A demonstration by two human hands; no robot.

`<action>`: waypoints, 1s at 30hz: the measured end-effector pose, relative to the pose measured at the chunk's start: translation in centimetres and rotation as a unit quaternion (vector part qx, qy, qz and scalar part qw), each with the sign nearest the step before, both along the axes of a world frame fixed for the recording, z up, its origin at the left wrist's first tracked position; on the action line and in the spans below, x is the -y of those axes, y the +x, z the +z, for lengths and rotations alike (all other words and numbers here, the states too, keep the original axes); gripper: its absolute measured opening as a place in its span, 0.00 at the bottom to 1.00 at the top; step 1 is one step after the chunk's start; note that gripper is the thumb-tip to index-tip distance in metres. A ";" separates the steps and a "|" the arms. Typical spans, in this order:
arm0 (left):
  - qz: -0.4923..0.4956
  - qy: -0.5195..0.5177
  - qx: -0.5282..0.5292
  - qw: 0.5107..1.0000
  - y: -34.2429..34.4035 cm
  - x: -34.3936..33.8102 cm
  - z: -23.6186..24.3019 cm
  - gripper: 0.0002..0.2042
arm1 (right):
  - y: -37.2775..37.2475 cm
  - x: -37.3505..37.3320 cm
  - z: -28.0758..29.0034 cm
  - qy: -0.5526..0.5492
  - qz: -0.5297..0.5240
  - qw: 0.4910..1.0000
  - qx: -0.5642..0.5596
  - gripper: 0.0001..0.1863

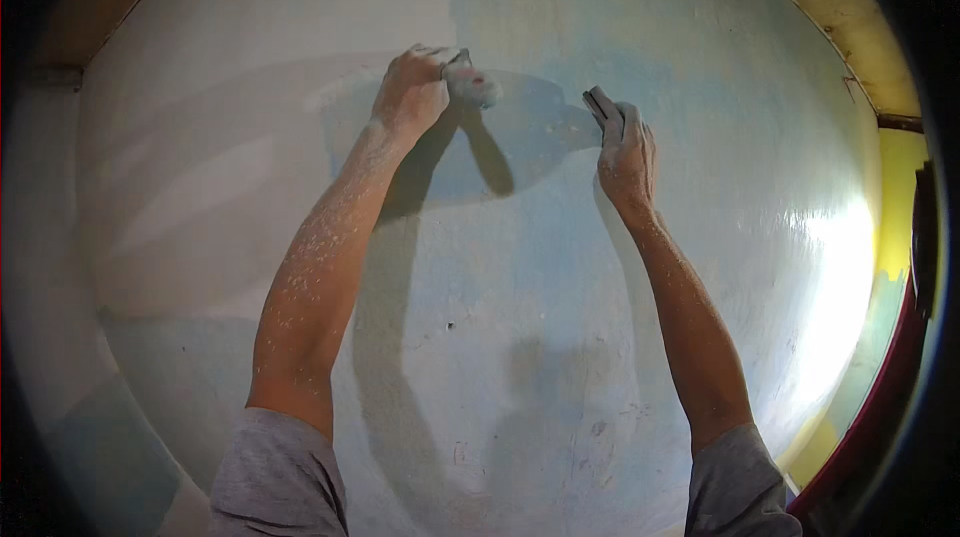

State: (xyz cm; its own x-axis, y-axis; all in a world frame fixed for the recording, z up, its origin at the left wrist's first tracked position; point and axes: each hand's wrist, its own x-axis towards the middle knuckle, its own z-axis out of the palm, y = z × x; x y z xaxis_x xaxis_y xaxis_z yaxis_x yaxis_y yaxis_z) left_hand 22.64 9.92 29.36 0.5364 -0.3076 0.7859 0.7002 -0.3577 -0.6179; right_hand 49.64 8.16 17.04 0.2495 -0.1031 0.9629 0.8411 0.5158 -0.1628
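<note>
Left hand [412,97] grips grey-white blurred lump [477,89] | likely soft, light | hold left end | right hand [626,155]: can't tell

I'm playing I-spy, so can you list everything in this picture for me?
front wall: one, whitish and pale blue, ahead
side walls: two, greyish left, partly yellow right
ceiling: one, brownish yellow, top corners
strip: one, dark red, lower right
shadows: several, grey, front wall
lump-like thing: one, greyish with reddish spot, left fingers; kind unclear
sleeves: two, grey, bottom left and right
forearms: two, white-speckled, reaching up
hands: two, dusty, upper middle
</note>
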 end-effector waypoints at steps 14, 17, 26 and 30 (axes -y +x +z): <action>-0.069 0.039 -0.068 0.995 -4.5 -1.0 -0.9 0.09 | 1.1 0.6 -1.1 -0.002 -0.074 0.996 0.056 0.13; -0.021 0.046 -0.054 0.997 -3.3 0.4 1.1 0.11 | 1.4 0.4 -1.1 0.024 -0.097 0.994 0.049 0.13; 0.082 -0.065 -0.041 0.994 -2.7 2.2 2.5 0.13 | 1.2 0.7 -1.2 0.015 -0.076 0.996 0.043 0.13; -0.016 0.026 -0.110 0.994 -4.0 -0.8 1.1 0.14 | 0.9 1.2 -1.1 0.002 -0.059 0.997 0.052 0.13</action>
